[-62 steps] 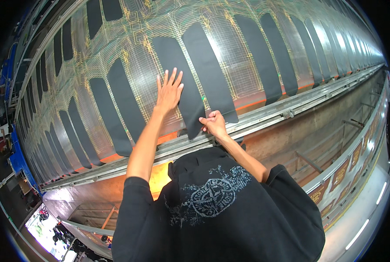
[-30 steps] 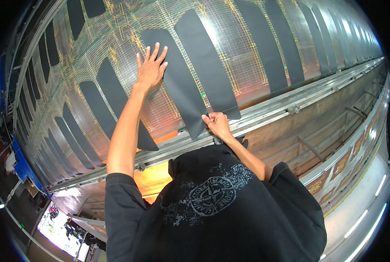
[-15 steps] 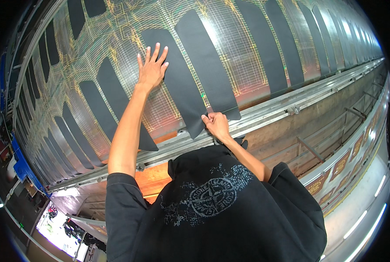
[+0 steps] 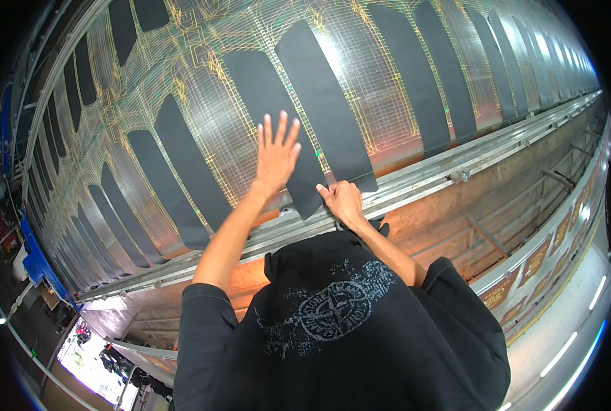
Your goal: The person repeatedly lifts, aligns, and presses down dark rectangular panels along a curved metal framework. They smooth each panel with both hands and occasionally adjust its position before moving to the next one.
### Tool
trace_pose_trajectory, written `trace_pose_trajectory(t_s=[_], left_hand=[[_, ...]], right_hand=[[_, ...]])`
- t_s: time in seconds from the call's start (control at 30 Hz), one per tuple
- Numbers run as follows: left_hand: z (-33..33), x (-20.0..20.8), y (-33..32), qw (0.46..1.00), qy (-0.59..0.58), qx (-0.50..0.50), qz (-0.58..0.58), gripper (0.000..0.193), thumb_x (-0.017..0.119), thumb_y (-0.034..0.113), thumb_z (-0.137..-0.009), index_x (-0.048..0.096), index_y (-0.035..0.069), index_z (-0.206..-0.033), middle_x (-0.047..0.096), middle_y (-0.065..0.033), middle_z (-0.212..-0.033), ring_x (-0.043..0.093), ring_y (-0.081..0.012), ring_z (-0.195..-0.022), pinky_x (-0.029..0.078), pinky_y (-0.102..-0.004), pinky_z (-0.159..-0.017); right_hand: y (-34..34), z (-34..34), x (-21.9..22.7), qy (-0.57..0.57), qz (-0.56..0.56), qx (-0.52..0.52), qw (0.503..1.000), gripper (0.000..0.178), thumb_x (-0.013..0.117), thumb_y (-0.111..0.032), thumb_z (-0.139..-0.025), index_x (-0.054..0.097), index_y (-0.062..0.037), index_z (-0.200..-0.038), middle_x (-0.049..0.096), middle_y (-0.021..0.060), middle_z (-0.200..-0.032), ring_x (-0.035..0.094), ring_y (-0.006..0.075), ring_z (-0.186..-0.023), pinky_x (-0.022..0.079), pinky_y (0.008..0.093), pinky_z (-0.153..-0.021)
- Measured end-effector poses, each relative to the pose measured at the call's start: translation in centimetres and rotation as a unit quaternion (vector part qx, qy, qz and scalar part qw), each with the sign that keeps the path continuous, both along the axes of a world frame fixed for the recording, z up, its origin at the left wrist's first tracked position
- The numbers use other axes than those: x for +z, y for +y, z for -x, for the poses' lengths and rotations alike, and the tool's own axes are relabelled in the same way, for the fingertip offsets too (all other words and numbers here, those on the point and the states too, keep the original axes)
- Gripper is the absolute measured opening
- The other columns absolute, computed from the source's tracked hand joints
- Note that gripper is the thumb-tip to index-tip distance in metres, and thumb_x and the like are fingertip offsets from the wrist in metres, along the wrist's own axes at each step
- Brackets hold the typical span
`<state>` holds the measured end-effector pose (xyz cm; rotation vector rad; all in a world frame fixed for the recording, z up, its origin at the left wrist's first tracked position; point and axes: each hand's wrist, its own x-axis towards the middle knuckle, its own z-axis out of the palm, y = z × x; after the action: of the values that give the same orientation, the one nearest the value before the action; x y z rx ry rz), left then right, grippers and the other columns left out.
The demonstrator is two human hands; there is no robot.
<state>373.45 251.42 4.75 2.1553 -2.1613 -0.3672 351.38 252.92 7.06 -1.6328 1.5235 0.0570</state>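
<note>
My left hand (image 4: 276, 156) lies spread over the lower part of a dark, flat, fabric-like panel (image 4: 252, 82), with its fingers stretched out. This panel is long, with a rounded far end and a pointed near corner. At its lower right edge is my right hand (image 4: 344, 204), fingers curled in and thumb against them. Whatever those fingers grip, if anything, is hidden. Beside it lies a second dark panel (image 4: 317, 75), its near end just past my right hand. Both panels rest on a shiny board (image 4: 380, 103) covered in yellow and green printed outlines.
A metal rail (image 4: 415, 194) runs along the board's near edge, close to my body. More dark panels (image 4: 415, 75) lie in rows to both sides. Below the rail is a metal frame (image 4: 490, 236). A blue object (image 4: 42, 257) stands at the far left.
My left hand has slid nearer and to the right along the panel, fingers still spread. My right hand stays at almost the same spot.
</note>
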Motion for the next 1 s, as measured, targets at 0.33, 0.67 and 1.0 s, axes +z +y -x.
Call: trace_pose_trajectory(t_s=[0.33,0.67,1.0], left_hand=[[6.4,-0.8,8.0,0.998,0.06,-0.033,-0.008,0.064,0.058,0.039,-0.103,0.039,0.021,-0.161,0.023,-0.01,-0.171,0.015,-0.0464,-0.156,0.014,-0.0636,-0.125],[6.6,0.0,9.0,0.994,0.111,-0.016,0.01,0.065,0.062,0.045,-0.099,0.045,0.023,-0.158,0.03,-0.0089,-0.169,0.021,-0.0435,-0.156,0.018,-0.0618,-0.125],[6.3,0.9,9.0,0.989,0.147,-0.019,0.001,0.06,0.058,0.043,-0.103,0.045,0.022,-0.158,0.029,-0.0093,-0.17,0.018,-0.0431,-0.157,0.014,-0.0616,-0.126]], right_hand=[[-1.2,2.5,2.0,0.025,0.002,0.036,0.999,0.044,0.076,-0.042,-0.087,0.07,-0.0029,-0.068,0.067,0.0196,-0.064,0.068,0.0413,-0.067,0.051,0.0507,-0.065],[-7.0,10.6,-0.4,-0.051,0.033,-0.307,0.95,0.032,0.078,-0.031,-0.091,0.067,-0.0011,-0.091,0.072,0.0115,-0.074,0.073,0.0189,-0.064,0.053,0.0341,-0.052],[-6.9,11.1,-2.8,-0.21,-0.036,-0.425,0.88,0.032,0.072,-0.004,-0.092,0.045,-0.0009,-0.108,0.068,0.0112,-0.08,0.068,0.0163,-0.057,0.047,0.028,-0.04]])
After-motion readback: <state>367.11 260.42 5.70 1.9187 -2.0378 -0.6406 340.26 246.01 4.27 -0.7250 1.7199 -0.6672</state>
